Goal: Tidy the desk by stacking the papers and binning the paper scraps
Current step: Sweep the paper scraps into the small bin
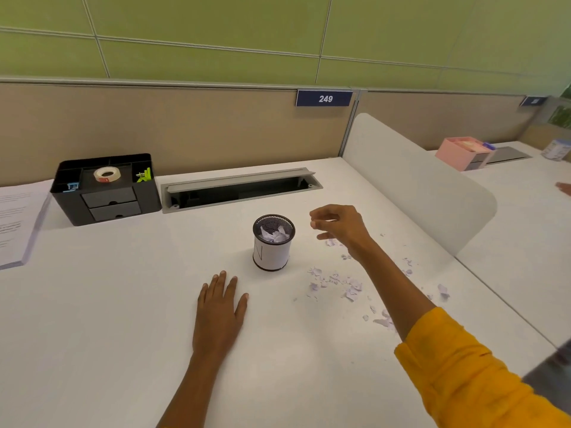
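From my remote seat, the stacked papers sat far left. The left hand lay flat, fingers straight and slightly spread. The mesh bin, holding scraps, carried a paper wrap marked "Z". The right hand hovered beside it, fingers loosely curled, empty; I feared the sleeve sweeping the paper scraps off the desk. A sign read "249".
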Tool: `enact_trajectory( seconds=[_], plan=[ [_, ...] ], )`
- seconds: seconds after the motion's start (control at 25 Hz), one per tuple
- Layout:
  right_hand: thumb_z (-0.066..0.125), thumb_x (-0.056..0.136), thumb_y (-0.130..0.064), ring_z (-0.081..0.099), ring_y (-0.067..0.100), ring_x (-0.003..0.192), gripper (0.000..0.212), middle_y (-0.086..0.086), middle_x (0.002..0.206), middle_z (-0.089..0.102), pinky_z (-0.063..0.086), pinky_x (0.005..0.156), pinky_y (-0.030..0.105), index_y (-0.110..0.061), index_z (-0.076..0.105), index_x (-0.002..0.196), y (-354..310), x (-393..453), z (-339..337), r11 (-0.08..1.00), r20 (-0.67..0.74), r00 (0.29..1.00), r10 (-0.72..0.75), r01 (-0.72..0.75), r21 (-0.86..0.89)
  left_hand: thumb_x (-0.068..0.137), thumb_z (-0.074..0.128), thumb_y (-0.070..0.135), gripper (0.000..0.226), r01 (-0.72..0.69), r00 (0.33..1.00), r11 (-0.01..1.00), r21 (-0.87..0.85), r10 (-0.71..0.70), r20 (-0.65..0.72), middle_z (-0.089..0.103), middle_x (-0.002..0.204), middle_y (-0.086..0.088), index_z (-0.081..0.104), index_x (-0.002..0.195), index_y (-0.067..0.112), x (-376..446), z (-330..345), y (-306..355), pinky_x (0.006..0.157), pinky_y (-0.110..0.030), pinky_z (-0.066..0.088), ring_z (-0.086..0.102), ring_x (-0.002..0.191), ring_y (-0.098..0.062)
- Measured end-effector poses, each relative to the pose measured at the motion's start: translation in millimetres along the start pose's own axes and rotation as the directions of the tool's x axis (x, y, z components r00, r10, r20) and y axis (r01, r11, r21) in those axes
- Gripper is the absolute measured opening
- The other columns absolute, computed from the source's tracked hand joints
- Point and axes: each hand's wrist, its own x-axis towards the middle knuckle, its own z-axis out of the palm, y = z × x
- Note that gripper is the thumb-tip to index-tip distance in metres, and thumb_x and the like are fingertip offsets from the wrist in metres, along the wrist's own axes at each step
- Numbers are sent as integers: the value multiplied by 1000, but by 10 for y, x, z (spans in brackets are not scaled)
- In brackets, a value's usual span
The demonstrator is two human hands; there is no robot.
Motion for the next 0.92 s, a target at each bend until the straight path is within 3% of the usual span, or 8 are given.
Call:
enact_trajectory(
  seconds=[0.08, 0.2, 0.4, 0.52, 0.64, 0.72, 0.8, 0.92],
  plan=[
    [74, 77, -6, 68, 23, 82, 21, 13, 93, 71, 59, 67, 27, -5, 70, 98, 207, -130, -228, 996, -21, 996, 85, -85, -17, 89, 26, 47, 63, -12, 1000, 1000, 2, 12, -19, 51, 135, -17, 60, 123, 7, 4, 15, -9, 109, -34, 18, 48, 126, -31],
    [80, 72, -12, 62, 20, 85, 22, 9, 93, 68, 53, 66, 26, -10, 70, 91, 650, -363, -585, 934, -51, 961, 271, -275, -226, 88, 21, 50, 68, -14, 999, 1000, -2, 14, -34, 47, 140, -16, 57, 127, 8, 9, 45, -5, 111, -38, 19, 42, 131, -29],
    [89, 54, -39, 51, 25, 114, 50, 4, 118, 56, 42, 98, 37, -24, 59, 90, 1254, -689, -995, 651, -178, 867, 466, -472, -594, 86, 16, 53, 74, -19, 999, 1000, -18, 19, -44, 41, 144, -15, 53, 131, 8, 14, 43, 2, 113, -36, 14, 35, 136, -28],
    [92, 42, -43, 49, 28, 108, 70, 9, 120, 51, 47, 85, 36, -25, 54, 99, 1350, -814, -989, 576, -174, 785, 594, -567, -589, 86, 15, 53, 74, -22, 999, 1000, -19, 21, -49, 40, 145, -15, 52, 131, 8, 7, 38, -7, 114, -38, 15, 34, 136, -27],
    [94, 47, -24, 57, 28, 87, 68, 13, 115, 48, 48, 52, 26, -22, 52, 100, 1306, -887, -860, 646, -138, 780, 610, -590, -484, 86, 17, 53, 72, -18, 999, 1000, -18, 18, -38, 39, 145, -14, 51, 132, 9, -2, 41, -6, 115, -38, 15, 33, 137, -27],
    [93, 49, -13, 62, 25, 65, 63, 17, 110, 52, 46, 40, 22, -20, 54, 97, 1276, -879, -768, 725, -98, 817, 568, -554, -409, 88, 22, 50, 67, -11, 1000, 1000, -18, 10, -28, 39, 146, -14, 51, 133, 9, -2, 42, -6, 115, -38, 15, 32, 137, -26],
    [90, 52, -4, 61, 23, 51, 55, 17, 96, 60, 51, 43, 24, -15, 58, 96, 1229, -836, -667, 793, -62, 858, 509, -496, -353, 88, 22, 50, 67, -12, 1000, 1000, -16, 12, -23, 39, 146, -13, 50, 133, 10, 0, 35, -3, 115, -38, 15, 32, 137, -26],
    [83, 60, 2, 63, 22, 52, 35, 11, 70, 63, 58, 57, 28, -7, 66, 90, 1157, -739, -498, 819, -50, 885, 464, -449, -357, 86, 16, 53, 73, -17, 999, 1000, -22, 16, -27, 39, 146, -14, 51, 133, 9, -2, 20, 6, 115, -36, 14, 33, 137, -26]
  ],
)
